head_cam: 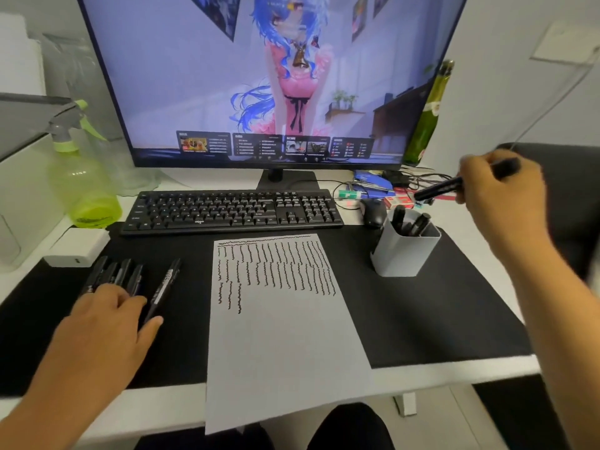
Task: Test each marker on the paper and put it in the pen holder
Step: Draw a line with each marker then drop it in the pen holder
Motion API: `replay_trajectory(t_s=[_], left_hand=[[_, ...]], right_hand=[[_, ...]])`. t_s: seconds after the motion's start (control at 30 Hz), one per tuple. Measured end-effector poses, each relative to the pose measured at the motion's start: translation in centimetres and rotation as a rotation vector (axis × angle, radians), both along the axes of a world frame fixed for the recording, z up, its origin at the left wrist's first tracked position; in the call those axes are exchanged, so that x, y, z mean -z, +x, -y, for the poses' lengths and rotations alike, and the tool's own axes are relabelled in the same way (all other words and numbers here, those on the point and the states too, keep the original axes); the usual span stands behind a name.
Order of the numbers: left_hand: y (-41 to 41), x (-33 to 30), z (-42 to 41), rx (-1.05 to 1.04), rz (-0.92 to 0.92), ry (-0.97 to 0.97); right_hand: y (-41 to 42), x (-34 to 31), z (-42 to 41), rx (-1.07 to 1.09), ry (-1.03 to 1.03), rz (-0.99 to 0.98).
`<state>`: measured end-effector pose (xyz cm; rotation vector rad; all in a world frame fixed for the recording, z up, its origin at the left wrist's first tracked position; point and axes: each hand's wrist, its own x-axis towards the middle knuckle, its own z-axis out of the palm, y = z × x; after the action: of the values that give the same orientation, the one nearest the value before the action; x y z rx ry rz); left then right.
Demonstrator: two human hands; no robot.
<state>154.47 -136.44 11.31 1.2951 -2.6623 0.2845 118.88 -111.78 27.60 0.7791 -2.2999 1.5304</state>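
Observation:
A white sheet of paper (279,336) lies on the black desk mat, its upper part covered with wavy black test lines. A grey pen holder (402,254) stands to its right with several black markers inside. My right hand (500,193) hovers above and behind the holder, gripping a black marker (438,189) that points left and down. On the left, my left hand (110,323) rests flat over a row of several black markers (120,276). One marker (164,289) lies apart under its fingers.
A black keyboard (232,211) and mouse (373,212) sit behind the paper, in front of a monitor (259,76). A green spray bottle (82,177) stands at left, a green glass bottle (428,115) at right. Cables and small boxes (383,190) clutter the area behind the holder.

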Motion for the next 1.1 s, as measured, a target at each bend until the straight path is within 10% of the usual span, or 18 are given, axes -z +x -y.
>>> replay_trajectory(t_s=[0.27, 0.77, 1.1], left_hand=[[-0.5, -0.2, -0.4, -0.041, 0.024, -0.006], [-0.7, -0.7, -0.5, -0.05, -0.03, 0.044], [-0.6, -0.8, -0.7, -0.038, -0.142, 0.118]], right_hand=[[-1.6, 0.9, 3.4, 0.036, 0.461, 0.062], [-3.0, 3.9, 3.4, -0.058, 0.613, 0.081], [1.3, 5.6, 2.7, 0.102, 0.159, -0.209]])
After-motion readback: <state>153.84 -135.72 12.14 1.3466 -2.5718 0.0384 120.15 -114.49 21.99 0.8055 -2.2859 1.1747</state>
